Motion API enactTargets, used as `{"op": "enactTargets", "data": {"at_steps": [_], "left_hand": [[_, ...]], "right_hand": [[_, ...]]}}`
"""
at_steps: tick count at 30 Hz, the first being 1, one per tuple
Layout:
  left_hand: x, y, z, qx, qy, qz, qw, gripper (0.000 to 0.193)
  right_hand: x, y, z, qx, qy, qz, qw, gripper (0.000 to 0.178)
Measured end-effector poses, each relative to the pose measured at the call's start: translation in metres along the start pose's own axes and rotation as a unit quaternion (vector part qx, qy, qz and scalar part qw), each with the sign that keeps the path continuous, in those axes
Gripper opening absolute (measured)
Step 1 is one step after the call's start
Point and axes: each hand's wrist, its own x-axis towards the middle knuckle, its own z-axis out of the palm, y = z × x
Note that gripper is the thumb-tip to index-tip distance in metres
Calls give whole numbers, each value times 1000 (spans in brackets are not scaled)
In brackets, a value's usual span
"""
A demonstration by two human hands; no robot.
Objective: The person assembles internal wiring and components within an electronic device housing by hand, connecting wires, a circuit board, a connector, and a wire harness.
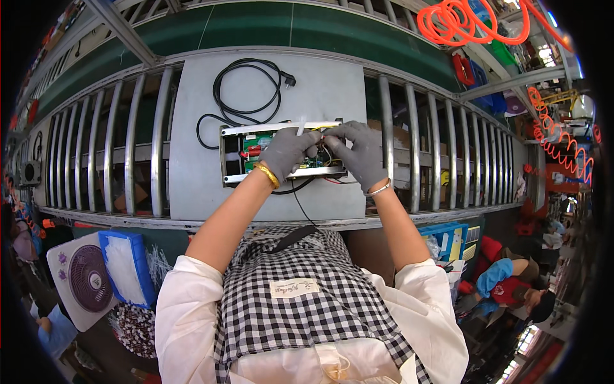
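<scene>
An open, long electronic unit (236,178) with white side rails lies on the pale board; a green circuit board (254,142) with red and white parts shows inside it. My left hand (288,153), in a grey glove, rests over the middle of the unit with its fingers closed. A pale translucent piece (301,125) sticks up beside those fingers; whether they grip it is unclear. Gloved too, my right hand (361,153) reaches over the unit's right end, fingertips pinched on thin wires (327,152) close to the left fingers. The wire ends are hidden.
A black power cord (217,96) with a plug lies coiled behind the unit. Metal rollers (157,141) flank the pale board (192,166). Near left are a fan (89,278) and a blue bin (128,269); orange air hoses (460,22) hang far right. Another person (511,291) sits at right.
</scene>
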Motion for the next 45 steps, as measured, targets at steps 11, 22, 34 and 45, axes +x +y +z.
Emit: {"op": "enactTargets", "data": {"at_steps": [11, 22, 34, 45], "left_hand": [[-17, 20, -27, 75, 145, 158, 974, 33], [85, 35, -49, 557, 124, 341, 747, 36], [128, 62, -29, 562, -283, -17, 777, 48], [130, 50, -29, 530, -273, 32, 802, 54]], "right_hand": [[22, 7, 4, -279, 13, -216, 936, 10], [21, 10, 11, -315, -14, -244, 917, 11], [19, 11, 14, -334, -4, -237, 912, 11], [36, 6, 9, -297, -58, -113, 946, 31]]}}
